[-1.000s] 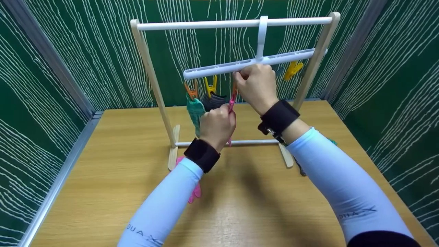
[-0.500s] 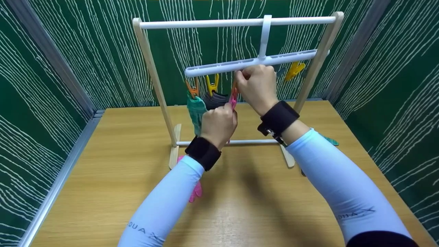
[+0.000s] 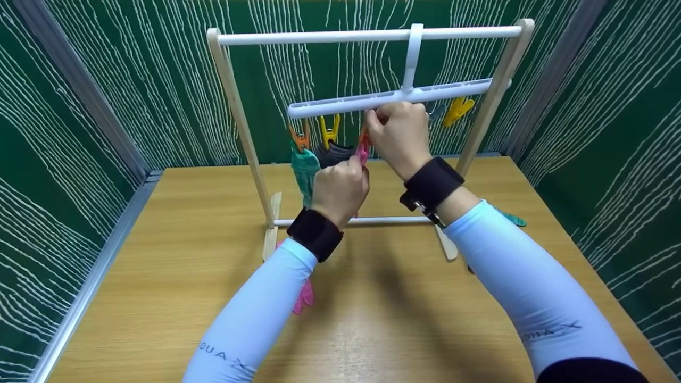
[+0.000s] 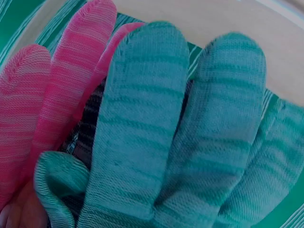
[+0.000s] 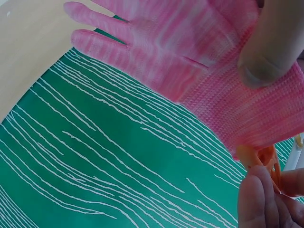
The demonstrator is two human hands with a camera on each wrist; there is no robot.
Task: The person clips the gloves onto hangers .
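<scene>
A pink knitted glove (image 5: 156,52) hangs by its cuff between my two hands, fingers pointing away from the hanger. My left hand (image 3: 339,192) pinches the cuff, its thumb showing in the right wrist view. Just above it, my right hand (image 3: 401,133) squeezes an orange clothespin (image 5: 270,164) whose tip meets the cuff's edge. Over the hands is a tilted white hanger (image 3: 346,105). To the left hang a green glove (image 4: 137,123) from an orange clip (image 3: 301,139) and a dark grey glove (image 3: 335,154) from a yellow clip (image 3: 330,131).
The hanger hooks over a white rod (image 3: 319,36) of a wooden rack (image 3: 234,111). A yellow clip (image 3: 458,111) dangles at the right. Another pink glove (image 3: 304,298) lies on the table (image 3: 170,276) under my left forearm; a green glove (image 3: 513,218) lies at right.
My left hand has lifted slightly, bringing the pink glove's cuff up to the orange clothespin. The right hand has stayed nearly in place. The view has shifted a little.
</scene>
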